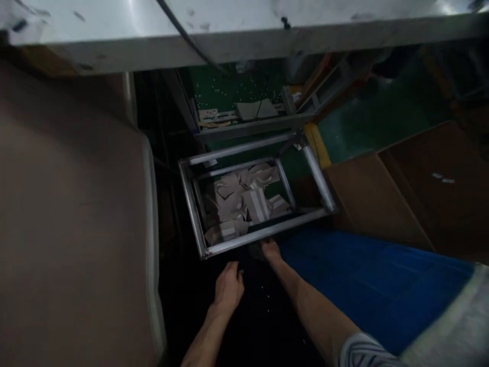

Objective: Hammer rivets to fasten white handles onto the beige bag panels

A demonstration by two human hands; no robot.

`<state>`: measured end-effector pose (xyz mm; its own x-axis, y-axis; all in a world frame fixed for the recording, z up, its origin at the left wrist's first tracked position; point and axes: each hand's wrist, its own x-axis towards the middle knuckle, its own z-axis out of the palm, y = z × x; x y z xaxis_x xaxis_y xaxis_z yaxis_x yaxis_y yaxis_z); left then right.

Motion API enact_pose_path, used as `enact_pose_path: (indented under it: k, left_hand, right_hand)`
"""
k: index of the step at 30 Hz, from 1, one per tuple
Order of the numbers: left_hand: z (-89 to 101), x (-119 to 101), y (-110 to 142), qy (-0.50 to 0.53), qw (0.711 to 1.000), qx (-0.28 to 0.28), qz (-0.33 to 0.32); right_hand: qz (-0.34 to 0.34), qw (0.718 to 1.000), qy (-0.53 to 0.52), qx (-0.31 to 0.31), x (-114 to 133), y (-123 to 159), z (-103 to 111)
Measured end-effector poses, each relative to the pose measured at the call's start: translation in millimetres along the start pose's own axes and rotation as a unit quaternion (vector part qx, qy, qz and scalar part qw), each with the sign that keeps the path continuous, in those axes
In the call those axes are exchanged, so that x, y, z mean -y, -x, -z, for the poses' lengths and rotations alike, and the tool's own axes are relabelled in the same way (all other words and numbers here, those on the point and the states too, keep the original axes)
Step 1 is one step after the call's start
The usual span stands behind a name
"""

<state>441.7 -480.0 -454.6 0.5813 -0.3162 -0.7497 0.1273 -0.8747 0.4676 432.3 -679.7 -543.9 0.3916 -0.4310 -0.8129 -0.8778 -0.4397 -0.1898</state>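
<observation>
A metal-bar frame (267, 233) stands low beneath the bench, with several crumpled beige pieces (231, 204) lying inside it; some carry pale stripes. My left hand (229, 286) is in front of the frame's near bar, apart from it, with loosely bent fingers and nothing visible in them. To its right, my right hand (271, 251) reaches just below the same bar. Its fingers curl around or against a dark greyish thing (257, 252) that is too dim to name. Whether this hand touches the bar cannot be seen.
A white bench top (244, 38) crosses above, with a cable (183, 33) hanging over its edge. A large beige padded sheet (76, 219) stands at left. Cardboard (378, 193) and a blue surface (367, 275) lie at right. White bits dot the green floor (214, 84).
</observation>
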Motion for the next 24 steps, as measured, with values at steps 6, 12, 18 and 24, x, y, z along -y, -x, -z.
enact_pose_path:
  k: [6,12,18,24]
  left_hand:
    - [14.7,-14,-9,0.087,0.995,-0.048,-0.006]
    - [14.3,-44,-22,0.216,0.974,-0.067,0.013]
    - [67.8,-47,-129,0.244,0.954,-0.16,0.067]
    - [37.4,5,-263,0.182,0.947,-0.126,0.234]
  right_hand:
    - [0.047,0.991,-0.046,0.116,5,25,43]
    - [0.123,0.978,-0.145,0.085,35,40,103]
    - [0.128,0.978,-0.162,-0.013,68,-87,132]
    - [0.102,0.986,-0.131,-0.017,40,-225,114]
